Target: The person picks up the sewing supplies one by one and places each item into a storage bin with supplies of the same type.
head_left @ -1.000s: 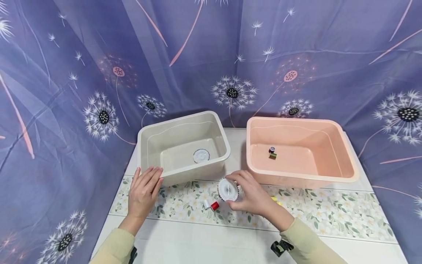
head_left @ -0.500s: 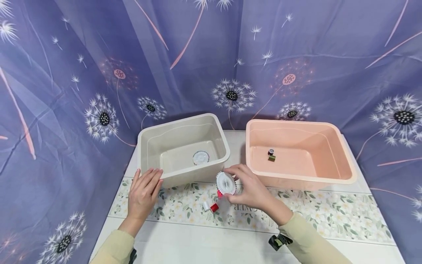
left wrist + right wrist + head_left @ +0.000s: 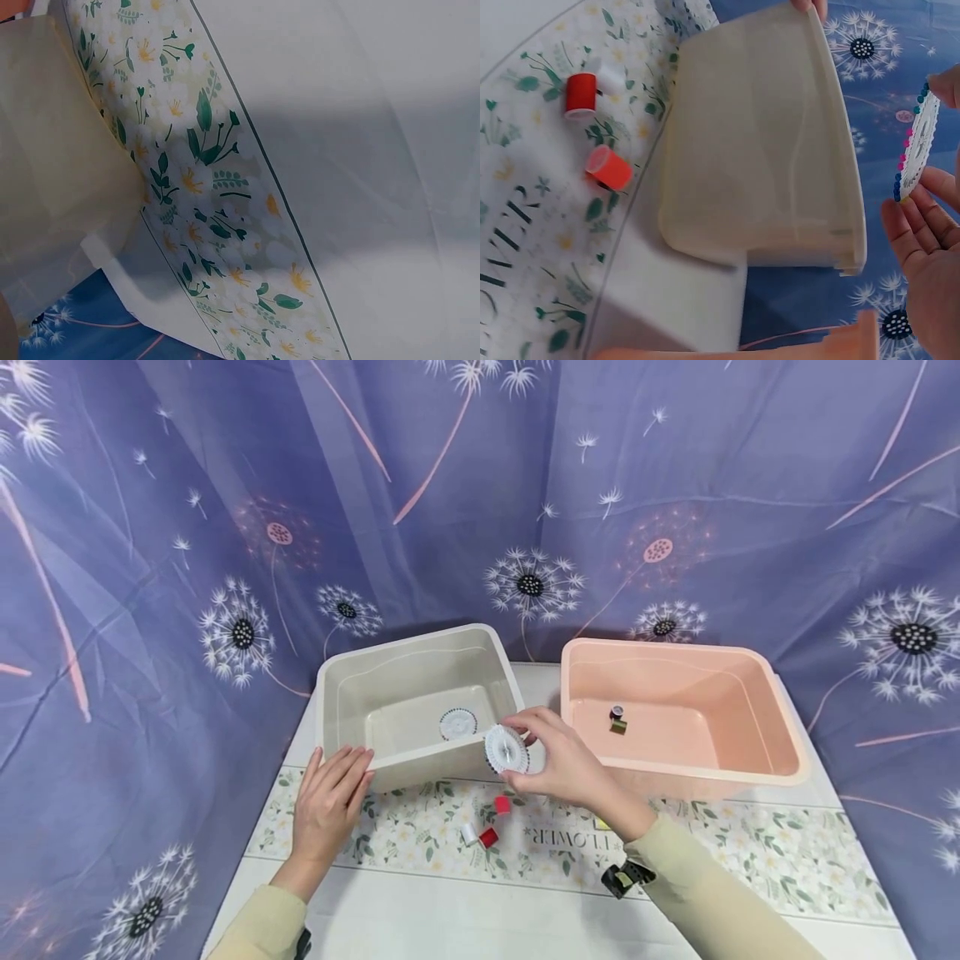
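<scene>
My right hand (image 3: 566,767) pinches a white wheel of sewing pins (image 3: 506,749) between thumb and fingers. It is at the front right corner of the grey basin (image 3: 423,767). In the right wrist view the pin wheel (image 3: 920,146) is edge-on, its coloured pin heads along the rim, higher than the basin's edge. My left hand (image 3: 330,802) rests on the basin's front rim with its fingers laid out. A second pin wheel (image 3: 458,723) lies inside on the basin's floor. The left wrist view mostly shows the basin wall (image 3: 60,135) and tablecloth.
A peach basin (image 3: 675,782) stands to the right, holding a dark thread spool (image 3: 617,712) and a green one (image 3: 618,727). On the floral strip lie a white spool (image 3: 468,834), a red spool (image 3: 488,837), a bright red-pink spool (image 3: 502,804) and a partly hidden yellow item (image 3: 602,823).
My right hand has carried the pin wheel forward and slightly left, up to the grey basin's rim, uncovering the red-pink spool. My left hand stays on the rim.
</scene>
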Action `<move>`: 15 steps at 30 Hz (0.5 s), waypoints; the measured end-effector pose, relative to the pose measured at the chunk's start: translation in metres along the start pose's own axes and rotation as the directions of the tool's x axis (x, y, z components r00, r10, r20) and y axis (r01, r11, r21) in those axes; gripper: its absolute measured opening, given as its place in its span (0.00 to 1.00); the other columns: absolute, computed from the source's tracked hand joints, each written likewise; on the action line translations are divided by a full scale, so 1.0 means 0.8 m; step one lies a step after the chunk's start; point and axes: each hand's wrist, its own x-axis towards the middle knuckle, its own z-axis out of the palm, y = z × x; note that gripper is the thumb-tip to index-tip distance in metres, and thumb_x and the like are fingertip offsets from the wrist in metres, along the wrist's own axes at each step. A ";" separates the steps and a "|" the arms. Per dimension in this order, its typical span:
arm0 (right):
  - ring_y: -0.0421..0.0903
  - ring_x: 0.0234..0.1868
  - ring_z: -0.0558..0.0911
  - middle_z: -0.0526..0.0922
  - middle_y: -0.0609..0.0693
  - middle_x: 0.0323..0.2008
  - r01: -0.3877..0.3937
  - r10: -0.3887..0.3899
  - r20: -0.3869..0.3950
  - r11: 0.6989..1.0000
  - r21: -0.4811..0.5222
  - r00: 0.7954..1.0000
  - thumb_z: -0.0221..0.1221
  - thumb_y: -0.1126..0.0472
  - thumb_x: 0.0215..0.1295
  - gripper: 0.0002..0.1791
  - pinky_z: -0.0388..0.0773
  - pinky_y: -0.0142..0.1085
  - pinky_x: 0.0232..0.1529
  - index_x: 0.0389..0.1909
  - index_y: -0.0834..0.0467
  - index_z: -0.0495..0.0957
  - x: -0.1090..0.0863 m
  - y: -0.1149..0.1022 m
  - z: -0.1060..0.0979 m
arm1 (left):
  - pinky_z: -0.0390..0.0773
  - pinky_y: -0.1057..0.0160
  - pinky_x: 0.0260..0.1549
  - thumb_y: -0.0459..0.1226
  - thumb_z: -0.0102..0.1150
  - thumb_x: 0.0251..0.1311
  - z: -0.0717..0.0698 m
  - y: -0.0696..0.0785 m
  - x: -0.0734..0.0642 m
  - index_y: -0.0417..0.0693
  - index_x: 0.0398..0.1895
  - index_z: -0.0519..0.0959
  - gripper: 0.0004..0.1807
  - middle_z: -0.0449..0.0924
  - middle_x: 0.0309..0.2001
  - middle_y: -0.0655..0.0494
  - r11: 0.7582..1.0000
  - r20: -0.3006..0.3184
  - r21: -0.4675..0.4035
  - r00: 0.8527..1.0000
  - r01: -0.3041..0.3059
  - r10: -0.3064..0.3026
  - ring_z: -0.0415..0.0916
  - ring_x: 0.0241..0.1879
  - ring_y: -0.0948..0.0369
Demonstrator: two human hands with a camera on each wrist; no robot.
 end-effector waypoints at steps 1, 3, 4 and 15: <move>0.47 0.49 0.82 0.81 0.52 0.60 0.000 0.000 0.003 1.000 -0.007 1.000 0.78 0.52 0.49 0.42 0.86 0.48 0.51 0.68 0.56 0.79 0.003 0.000 -0.001 | 0.71 0.31 0.68 0.52 0.49 0.83 0.000 0.000 0.000 0.44 0.59 0.88 0.25 0.89 0.54 0.44 1.000 -0.001 0.000 1.000 -0.001 0.001 0.85 0.56 0.41; 0.48 0.50 0.83 0.81 0.52 0.61 0.011 -0.011 0.001 1.000 -0.021 1.000 0.78 0.52 0.49 0.42 0.86 0.49 0.52 0.68 0.57 0.79 0.010 -0.001 -0.003 | 0.71 0.31 0.68 0.51 0.50 0.83 0.000 0.000 0.000 0.44 0.59 0.88 0.24 0.89 0.54 0.44 1.000 -0.005 -0.003 1.000 -0.003 0.003 0.85 0.56 0.41; 0.48 0.51 0.83 0.81 0.52 0.61 0.020 -0.021 -0.001 0.999 -0.027 1.000 0.78 0.51 0.49 0.42 0.86 0.49 0.53 0.68 0.57 0.79 0.013 -0.001 -0.004 | 0.71 0.31 0.68 0.51 0.49 0.83 -0.001 0.000 0.000 0.44 0.59 0.88 0.25 0.89 0.54 0.44 1.000 -0.005 -0.002 1.000 -0.002 0.002 0.85 0.56 0.41; 0.51 0.50 0.83 0.81 0.55 0.59 0.063 -0.062 0.010 0.997 -0.042 0.998 0.78 0.53 0.51 0.40 0.86 0.51 0.52 0.67 0.59 0.79 0.054 -0.004 -0.014 | 0.71 0.31 0.68 0.49 0.54 0.81 0.000 -0.003 -0.002 0.45 0.60 0.87 0.21 0.90 0.54 0.45 1.000 -0.011 -0.009 1.000 -0.010 0.010 0.85 0.56 0.41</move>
